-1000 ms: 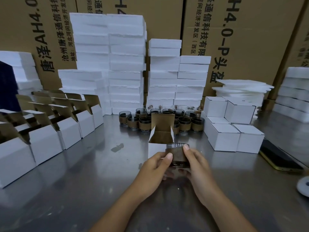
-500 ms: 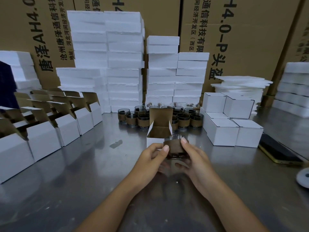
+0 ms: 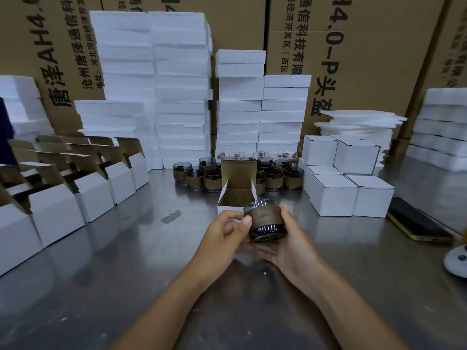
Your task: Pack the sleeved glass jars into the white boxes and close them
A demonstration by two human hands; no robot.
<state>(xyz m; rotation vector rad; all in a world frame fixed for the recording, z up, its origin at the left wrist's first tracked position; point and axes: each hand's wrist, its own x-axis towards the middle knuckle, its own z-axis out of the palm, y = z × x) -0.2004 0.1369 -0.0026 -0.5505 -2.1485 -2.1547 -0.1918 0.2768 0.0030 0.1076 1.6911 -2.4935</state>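
While tilted before the open box (image 3: 228, 209), sleeved jar (image 3: 265, 220) gripped between left hand (image 3: 222, 237) and right hand (image 3: 292, 245).

The left hand (image 3: 225, 238) pinches and the right hand (image 3: 293, 250) cups a tilted sleeved jar (image 3: 265, 221) over the middle of the bench (image 3: 121, 274). Just behind it stands an open white box (image 3: 237, 197), lid upright; more jars (image 3: 212, 180) cluster toward the far edge.
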